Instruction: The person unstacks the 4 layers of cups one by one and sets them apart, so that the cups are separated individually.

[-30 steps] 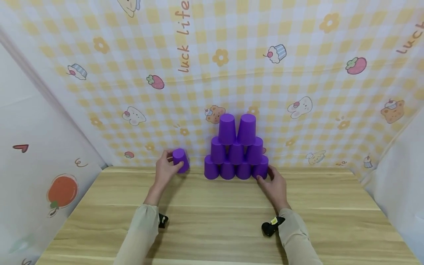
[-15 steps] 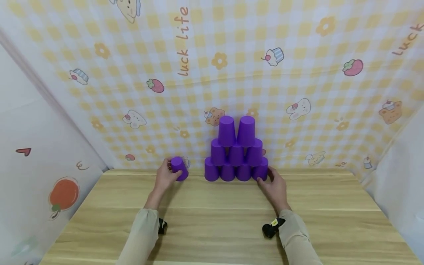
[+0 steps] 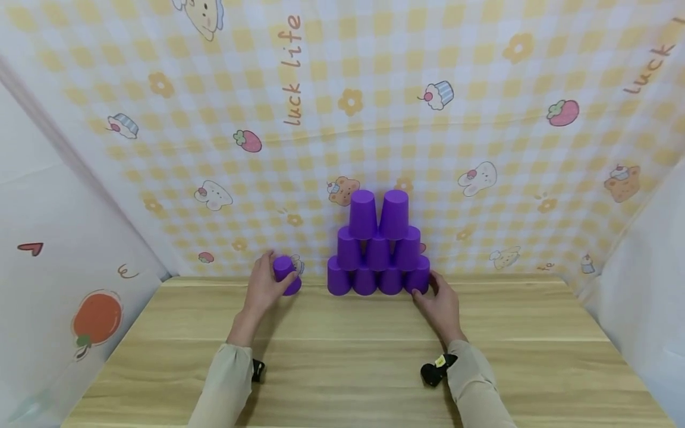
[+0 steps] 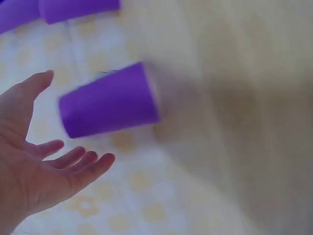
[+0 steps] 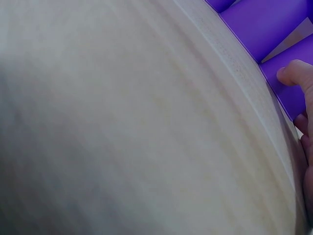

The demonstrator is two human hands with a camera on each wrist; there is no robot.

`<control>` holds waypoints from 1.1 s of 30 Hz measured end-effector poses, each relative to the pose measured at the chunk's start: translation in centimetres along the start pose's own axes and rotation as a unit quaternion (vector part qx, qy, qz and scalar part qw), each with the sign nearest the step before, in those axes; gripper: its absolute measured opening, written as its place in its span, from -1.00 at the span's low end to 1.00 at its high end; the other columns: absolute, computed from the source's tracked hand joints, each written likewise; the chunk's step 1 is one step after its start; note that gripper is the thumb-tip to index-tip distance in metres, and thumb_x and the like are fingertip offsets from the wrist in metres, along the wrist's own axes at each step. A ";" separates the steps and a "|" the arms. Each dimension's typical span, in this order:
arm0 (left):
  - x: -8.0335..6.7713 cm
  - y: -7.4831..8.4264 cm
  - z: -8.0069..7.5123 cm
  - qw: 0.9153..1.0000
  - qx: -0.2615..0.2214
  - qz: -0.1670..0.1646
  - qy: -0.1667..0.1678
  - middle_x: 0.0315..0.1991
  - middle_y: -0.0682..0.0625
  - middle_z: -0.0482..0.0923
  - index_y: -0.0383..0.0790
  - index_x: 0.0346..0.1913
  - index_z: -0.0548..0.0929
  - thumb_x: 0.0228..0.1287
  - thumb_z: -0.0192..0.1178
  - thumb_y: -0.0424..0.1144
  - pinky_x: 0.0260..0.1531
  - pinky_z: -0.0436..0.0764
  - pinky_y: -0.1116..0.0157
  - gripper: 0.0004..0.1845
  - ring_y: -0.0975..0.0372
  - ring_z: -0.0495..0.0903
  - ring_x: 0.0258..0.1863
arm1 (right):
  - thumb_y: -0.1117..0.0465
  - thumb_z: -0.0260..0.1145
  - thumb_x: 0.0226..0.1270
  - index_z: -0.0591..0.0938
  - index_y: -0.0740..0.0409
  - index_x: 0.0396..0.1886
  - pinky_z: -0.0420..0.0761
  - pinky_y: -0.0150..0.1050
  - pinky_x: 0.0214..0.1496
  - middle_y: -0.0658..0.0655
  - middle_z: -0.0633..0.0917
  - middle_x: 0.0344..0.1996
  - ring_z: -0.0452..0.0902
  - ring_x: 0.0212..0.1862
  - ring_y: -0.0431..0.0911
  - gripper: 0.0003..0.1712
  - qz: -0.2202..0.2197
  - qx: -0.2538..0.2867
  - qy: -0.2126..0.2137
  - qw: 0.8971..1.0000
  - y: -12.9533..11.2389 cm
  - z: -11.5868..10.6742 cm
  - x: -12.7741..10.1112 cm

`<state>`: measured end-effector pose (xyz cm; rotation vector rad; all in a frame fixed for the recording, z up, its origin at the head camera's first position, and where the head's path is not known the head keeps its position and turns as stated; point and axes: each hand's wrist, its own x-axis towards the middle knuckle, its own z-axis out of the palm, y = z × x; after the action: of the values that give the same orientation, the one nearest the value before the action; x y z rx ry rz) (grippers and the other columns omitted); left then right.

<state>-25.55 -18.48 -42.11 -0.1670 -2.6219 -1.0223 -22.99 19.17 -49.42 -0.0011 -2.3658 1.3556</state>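
Observation:
An upside-down purple cup (image 3: 289,278) stands on the wooden table left of the pyramid. My left hand (image 3: 264,286) is right beside it; in the left wrist view the thumb and fingers (image 4: 102,164) are spread, with a gap between them and the cup (image 4: 110,103). Upside-down purple cups form a pyramid (image 3: 377,252): several along the bottom, three above, two on top. At its lower right corner, my right hand (image 3: 440,304) holds the end cup (image 3: 417,276), thumb on its front and fingers round its right side. The right wrist view shows that thumb on the cup (image 5: 288,93).
A yellow checked cloth (image 3: 299,160) with printed pictures hangs right behind the cups. White sheets close off the left and right sides. The wooden table (image 3: 342,351) stretches in front, and each wrist wears a small black camera (image 3: 436,371).
My left hand has lowered the single cup onto the table and its fingers have come away from it. The right hand keeps its hold on the corner cup; the view has shifted slightly.

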 end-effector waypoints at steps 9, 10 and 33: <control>1.3 5.0 -0.9 0.991 -0.024 0.116 0.066 0.07 -0.18 0.28 -0.29 0.15 0.24 0.01 0.21 -0.06 -0.12 0.42 0.07 -0.33 0.01 0.29 0.03 | 0.20 0.37 -0.11 0.36 0.22 0.09 0.34 -0.26 0.08 0.19 0.49 -0.03 0.37 0.04 -0.02 -0.31 0.000 0.000 0.005 1.000 0.1 -0.4 0.1; 1.5 5.6 -0.9 0.990 -0.033 0.123 0.066 0.06 -0.17 0.30 -0.29 0.14 0.25 0.02 0.20 -0.04 -0.14 0.44 0.08 -0.34 0.02 0.30 0.02 | 0.20 0.37 -0.11 0.36 0.22 0.09 0.35 -0.25 0.08 0.20 0.49 -0.03 0.37 0.04 -0.01 -0.31 -0.001 -0.002 0.006 1.000 0.1 -0.4 0.1; 4.5 14.6 -0.3 0.977 -0.179 0.116 0.005 0.06 0.00 0.35 -0.18 0.11 0.33 -0.01 0.19 0.02 -0.13 0.46 0.16 -0.38 0.14 0.37 -0.01 | 0.19 0.37 -0.10 0.37 0.18 0.08 0.34 -0.27 0.09 0.16 0.49 -0.02 0.36 0.05 -0.04 -0.34 0.006 0.006 0.001 1.000 0.0 0.2 0.0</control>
<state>-26.44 -7.96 -31.02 -0.5344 -2.3153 -1.3910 -23.10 19.04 -49.51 -0.0128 -2.3602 1.3739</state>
